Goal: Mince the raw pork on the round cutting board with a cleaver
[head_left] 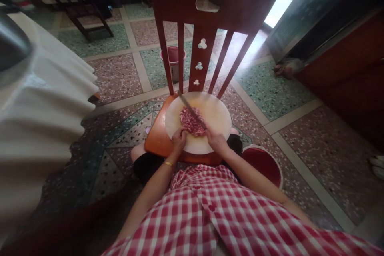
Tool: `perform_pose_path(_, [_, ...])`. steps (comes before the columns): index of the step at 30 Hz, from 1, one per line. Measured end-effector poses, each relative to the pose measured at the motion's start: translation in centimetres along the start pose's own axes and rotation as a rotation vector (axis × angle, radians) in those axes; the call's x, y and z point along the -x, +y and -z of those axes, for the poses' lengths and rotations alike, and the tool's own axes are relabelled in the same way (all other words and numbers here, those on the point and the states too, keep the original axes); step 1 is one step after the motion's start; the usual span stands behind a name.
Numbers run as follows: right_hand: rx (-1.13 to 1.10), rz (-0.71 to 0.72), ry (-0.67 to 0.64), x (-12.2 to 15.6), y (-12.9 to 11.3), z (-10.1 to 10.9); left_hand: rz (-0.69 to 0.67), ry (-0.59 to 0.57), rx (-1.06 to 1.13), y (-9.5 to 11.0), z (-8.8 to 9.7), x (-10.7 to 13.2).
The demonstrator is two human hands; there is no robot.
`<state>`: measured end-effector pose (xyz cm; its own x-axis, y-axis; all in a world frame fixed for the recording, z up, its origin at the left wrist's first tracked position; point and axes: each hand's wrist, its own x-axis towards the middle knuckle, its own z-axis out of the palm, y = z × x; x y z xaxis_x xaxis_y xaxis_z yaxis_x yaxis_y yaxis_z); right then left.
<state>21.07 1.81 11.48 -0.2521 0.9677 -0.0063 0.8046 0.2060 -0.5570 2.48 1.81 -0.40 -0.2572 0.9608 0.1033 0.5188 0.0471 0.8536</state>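
Note:
A round pale chopping board [219, 116] lies on the seat of a wooden chair [156, 136] in front of me. Chopped red meat [189, 122] is spread in a flat patch on the board. My right hand [217, 142] is wrapped round the handle of a knife [192, 111]. Its blade slants to the upper left across the meat, and the tip reaches the board's far rim. At the near left edge of the meat, my left hand [179, 140] is closed with its fingers curled; what they pinch, if anything, is hidden.
The chair's tall slatted back [207, 12] rises beyond the board. A red bucket [264, 164] stands on the floor to my right, and a small bin [174, 58] behind the chair. On the left is a table with a pale cloth [45, 108].

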Motion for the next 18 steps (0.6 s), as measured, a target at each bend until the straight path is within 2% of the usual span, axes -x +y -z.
perform_pose_path(3, [0.081, -0.116, -0.149, 0.1, 1.1, -1.6, 0.022, -0.013, 0.007, 0.7, 0.4, -0.1])
perform_pose_path(6, [0.066, -0.080, -0.115, 0.8, 0.6, -1.8, 0.044, -0.092, 0.147, 3.0, 0.4, 0.2])
perform_pose_path(9, [0.038, -0.014, -0.062, 2.2, -1.2, -2.2, 0.120, -0.204, 0.365, 5.9, -0.1, 0.9])
perform_pose_path(12, [-0.044, 0.069, -0.031, 3.6, -2.7, -3.5, 0.248, -0.218, 0.489, 7.9, -0.2, 1.5])
perform_pose_path(15, [-0.174, 0.171, -0.046, 4.6, -2.6, -4.5, 0.299, -0.211, 0.443, 8.1, 1.6, 1.5])
perform_pose_path(16, [-0.213, 0.194, -0.048, 4.8, -2.1, -4.5, 0.275, -0.231, 0.381, 7.9, 2.5, 1.4])
perform_pose_path(18, [-0.275, 0.192, -0.025, 5.4, -0.6, -4.0, 0.140, -0.330, 0.181, 7.3, 4.6, 1.6])
